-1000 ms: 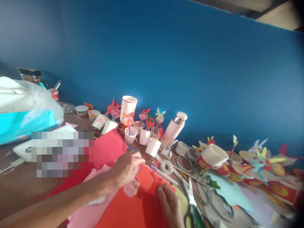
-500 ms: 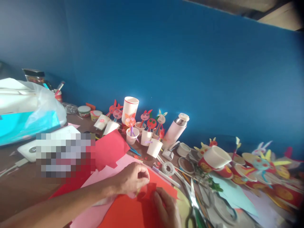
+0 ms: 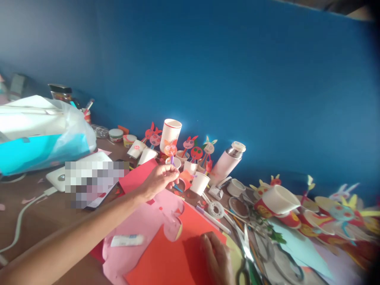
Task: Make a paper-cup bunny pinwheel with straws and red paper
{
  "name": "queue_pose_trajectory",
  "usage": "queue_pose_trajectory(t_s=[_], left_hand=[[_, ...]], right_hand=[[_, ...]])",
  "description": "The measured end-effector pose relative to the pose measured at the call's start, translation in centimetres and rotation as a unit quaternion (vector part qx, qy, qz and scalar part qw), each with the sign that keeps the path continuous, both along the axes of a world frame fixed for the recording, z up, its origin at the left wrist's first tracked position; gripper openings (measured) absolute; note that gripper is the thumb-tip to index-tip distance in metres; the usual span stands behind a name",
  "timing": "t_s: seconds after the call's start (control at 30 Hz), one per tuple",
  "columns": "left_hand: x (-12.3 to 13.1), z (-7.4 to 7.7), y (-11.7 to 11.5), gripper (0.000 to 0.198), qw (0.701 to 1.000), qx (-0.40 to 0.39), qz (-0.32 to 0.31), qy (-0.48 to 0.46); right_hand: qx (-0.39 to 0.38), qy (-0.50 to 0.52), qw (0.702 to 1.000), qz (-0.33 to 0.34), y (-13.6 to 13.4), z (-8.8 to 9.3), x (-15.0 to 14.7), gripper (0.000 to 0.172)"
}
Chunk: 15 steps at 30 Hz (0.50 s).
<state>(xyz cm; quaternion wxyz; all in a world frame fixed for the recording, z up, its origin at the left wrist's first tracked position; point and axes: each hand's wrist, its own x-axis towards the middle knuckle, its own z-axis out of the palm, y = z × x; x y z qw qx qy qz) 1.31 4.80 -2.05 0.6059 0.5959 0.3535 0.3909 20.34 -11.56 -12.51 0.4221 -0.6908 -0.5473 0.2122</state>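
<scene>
My left hand [image 3: 162,180] reaches forward over the table, its fingers pinched. At its fingertips is a curled piece of orange-red paper [image 3: 185,180], close to the small white paper cups. My right hand [image 3: 218,255] rests on an orange-red paper sheet [image 3: 169,261], its fingers curled and held together; whatever may be inside them is hidden. Left of that sheet lies pink paper [image 3: 118,261] with cut-out edges, and on it a white tube [image 3: 127,240]. Behind my left hand a red paper sheet [image 3: 139,174] is partly covered.
Paper cups with drawn animal faces [image 3: 170,149] stand along the blue wall, by a pink thermos [image 3: 225,164]. Scissors [image 3: 246,253], a tape roll [image 3: 216,209] and a marker [image 3: 213,219] lie at the right. A white device [image 3: 86,166] and plastic bag [image 3: 74,126] are at the left.
My left hand has left the sheet and moved forward to the cups, with the orange-red paper piece at its fingertips. My right hand stays on the sheet. The view has shifted slightly left.
</scene>
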Motion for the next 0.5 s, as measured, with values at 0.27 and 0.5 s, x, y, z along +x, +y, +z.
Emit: queue_pose_trajectory(t_s=[0.27,0.5], left_hand=[[-0.3,0.1,0.3,0.017,0.999,-0.007,-0.008,-0.038],[1.2,-0.8,-2.4,0.016,0.992,-0.005,-0.121,0.041]], right_hand=[[0.014,-0.108,0.993,0.046,-0.5,0.0,-0.8,0.036],[0.011,-0.209,0.970,0.126,-0.5,0.5,-0.3,0.031]])
